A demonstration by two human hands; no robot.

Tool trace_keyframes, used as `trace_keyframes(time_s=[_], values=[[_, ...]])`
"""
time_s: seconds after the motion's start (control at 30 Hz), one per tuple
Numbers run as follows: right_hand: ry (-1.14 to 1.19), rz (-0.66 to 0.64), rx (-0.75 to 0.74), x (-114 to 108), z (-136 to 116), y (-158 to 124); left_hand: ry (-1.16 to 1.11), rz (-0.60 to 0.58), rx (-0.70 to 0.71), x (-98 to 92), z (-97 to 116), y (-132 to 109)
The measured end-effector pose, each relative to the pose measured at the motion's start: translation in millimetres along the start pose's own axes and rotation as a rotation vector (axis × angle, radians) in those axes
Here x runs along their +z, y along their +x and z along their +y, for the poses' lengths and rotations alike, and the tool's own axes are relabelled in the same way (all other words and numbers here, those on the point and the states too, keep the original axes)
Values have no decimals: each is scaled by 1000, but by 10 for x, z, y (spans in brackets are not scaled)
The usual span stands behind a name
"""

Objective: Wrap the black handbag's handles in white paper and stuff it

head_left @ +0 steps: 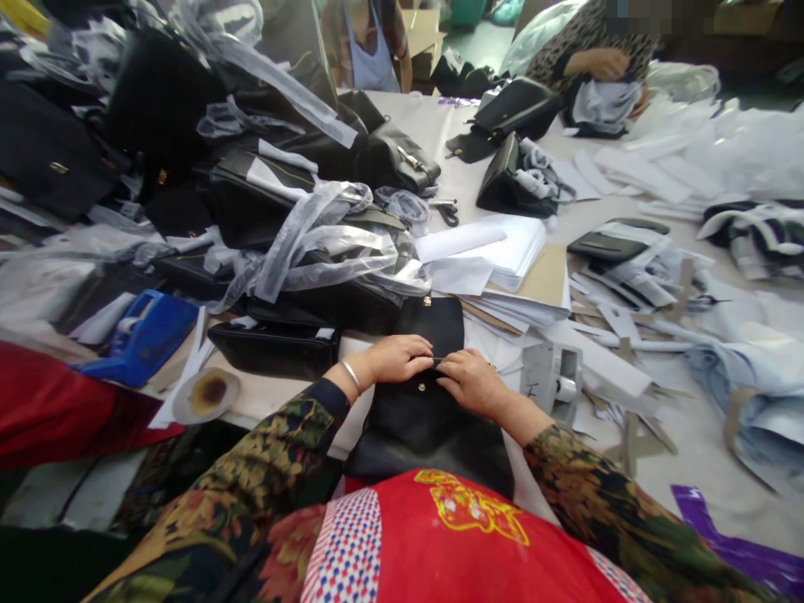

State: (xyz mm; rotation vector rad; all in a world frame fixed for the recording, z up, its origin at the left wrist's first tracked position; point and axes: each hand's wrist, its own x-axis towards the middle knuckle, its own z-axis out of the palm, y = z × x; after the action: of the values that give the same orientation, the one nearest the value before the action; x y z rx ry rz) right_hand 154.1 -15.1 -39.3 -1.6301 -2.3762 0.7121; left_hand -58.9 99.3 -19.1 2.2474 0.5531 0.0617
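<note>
A black bag (433, 435) lies at the table's near edge against the red apron, its flap (433, 322) folded away from me and a gold clasp part on it. My left hand (399, 358), with a silver bangle at the wrist, has its fingers closed on the left part of the bag's top edge. Across a short gap, my right hand (474, 381) pinches the same edge from the right. A thin gold-coloured line, perhaps a zipper, shows between my fingertips. A round gold stud sits on the bag's front just below my hands.
Black bags with plastic-wrapped straps (339, 251) pile up at the left. A blue tape dispenser (141, 339) and tape roll (206, 395) lie left; a grey dispenser (553, 381) and paper stack (512, 251) right. Across the table, a person's hand (600, 63) handles a bag.
</note>
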Motion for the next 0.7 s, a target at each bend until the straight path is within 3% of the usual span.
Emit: trace_keyframes(time_s=[0.1, 0.2, 0.27, 0.37, 0.5, 0.6, 0.7], values=[[-23, 20, 63, 38, -35, 63, 36, -170, -74, -43, -71, 255], [-21, 74, 212, 141, 3, 118, 252, -228, -80, -29, -110, 340], [-9, 121, 328, 212, 66, 145, 448, -186, -100, 17, -127, 335], [2, 179, 477, 265, 122, 122, 629, -21, -251, 163, -145, 290], [18, 185, 476, 262, 69, -69, 629, 114, -418, 412, -203, 233], [35, 171, 431, 299, -25, -267, 626, 126, -426, 471, -181, 239], [68, 196, 412, 379, -89, -416, 439, 256, -247, 236, 52, 272]])
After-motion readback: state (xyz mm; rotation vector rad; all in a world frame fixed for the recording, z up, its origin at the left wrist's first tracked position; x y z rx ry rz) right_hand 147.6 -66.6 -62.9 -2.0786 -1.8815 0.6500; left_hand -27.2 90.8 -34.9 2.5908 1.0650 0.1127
